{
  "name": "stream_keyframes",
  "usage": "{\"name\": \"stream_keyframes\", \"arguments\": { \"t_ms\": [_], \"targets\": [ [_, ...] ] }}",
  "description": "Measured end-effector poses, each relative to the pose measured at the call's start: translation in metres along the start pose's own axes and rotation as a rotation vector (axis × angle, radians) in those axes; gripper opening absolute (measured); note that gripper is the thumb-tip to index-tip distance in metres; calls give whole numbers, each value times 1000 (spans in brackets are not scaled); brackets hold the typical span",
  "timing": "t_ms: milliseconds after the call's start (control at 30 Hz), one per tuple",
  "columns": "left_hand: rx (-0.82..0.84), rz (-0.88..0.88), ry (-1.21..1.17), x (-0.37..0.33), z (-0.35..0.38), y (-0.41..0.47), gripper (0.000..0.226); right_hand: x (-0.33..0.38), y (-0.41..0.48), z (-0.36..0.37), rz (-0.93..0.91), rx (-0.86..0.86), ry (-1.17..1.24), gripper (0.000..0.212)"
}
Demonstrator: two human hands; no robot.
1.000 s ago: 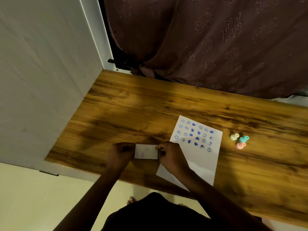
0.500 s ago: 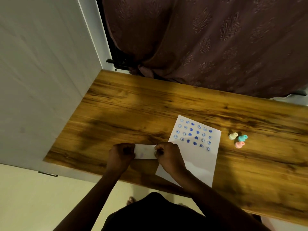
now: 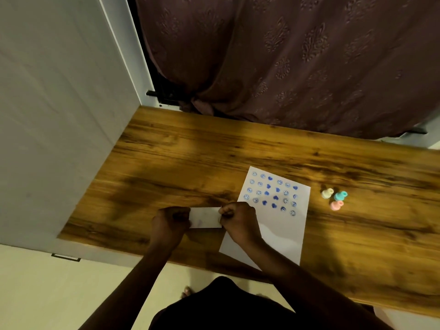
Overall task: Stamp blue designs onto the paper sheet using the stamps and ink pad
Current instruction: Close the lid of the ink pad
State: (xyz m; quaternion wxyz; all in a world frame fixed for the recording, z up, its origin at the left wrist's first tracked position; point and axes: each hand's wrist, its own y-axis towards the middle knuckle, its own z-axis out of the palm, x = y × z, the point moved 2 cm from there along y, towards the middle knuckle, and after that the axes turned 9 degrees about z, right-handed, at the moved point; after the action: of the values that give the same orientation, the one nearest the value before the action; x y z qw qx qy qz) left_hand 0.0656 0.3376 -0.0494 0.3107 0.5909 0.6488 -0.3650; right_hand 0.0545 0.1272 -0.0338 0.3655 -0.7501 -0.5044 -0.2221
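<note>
Two bare hands hold one small white rectangular case (image 3: pixel 205 217), presumably the ink pad, just above the wooden table (image 3: pixel 190 158), lower centre of the frame. Left hand (image 3: pixel 169 225): fingers curled tight around the case's left end. Right hand (image 3: pixel 238 221): fingers curled narrow, thumb and fingertips pinching the case's right end. Whether the case is open or closed cannot be told; a faint bluish smudge shows on its top face.

White paper sheet (image 3: pixel 281 225) lies flat on the table, right of centre, its near left corner hidden under the right wrist. Upper half of the sheet carries rows of blue stamped designs (image 3: pixel 271 192): round smiley faces and solid hearts. Lower half is blank.

Three small plastic stamps sit close together on the table, right of the sheet and apart from it: cream stamp (image 3: pixel 327 193), teal stamp (image 3: pixel 340 195), pink stamp (image 3: pixel 336 205). Teal and pink appear to touch; all look tipped on their sides, though blur limits certainty.

Patterned maroon curtain (image 3: pixel 285 63) hangs behind the table, upper frame.
</note>
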Motion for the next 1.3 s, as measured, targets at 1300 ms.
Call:
{"name": "stream_keyframes", "arguments": {
  "t_ms": [1300],
  "targets": [
    [353, 176, -20, -180, 308, -33, 37, -230, -16, -245, 387, -391, 176, 16]
  ]
}}
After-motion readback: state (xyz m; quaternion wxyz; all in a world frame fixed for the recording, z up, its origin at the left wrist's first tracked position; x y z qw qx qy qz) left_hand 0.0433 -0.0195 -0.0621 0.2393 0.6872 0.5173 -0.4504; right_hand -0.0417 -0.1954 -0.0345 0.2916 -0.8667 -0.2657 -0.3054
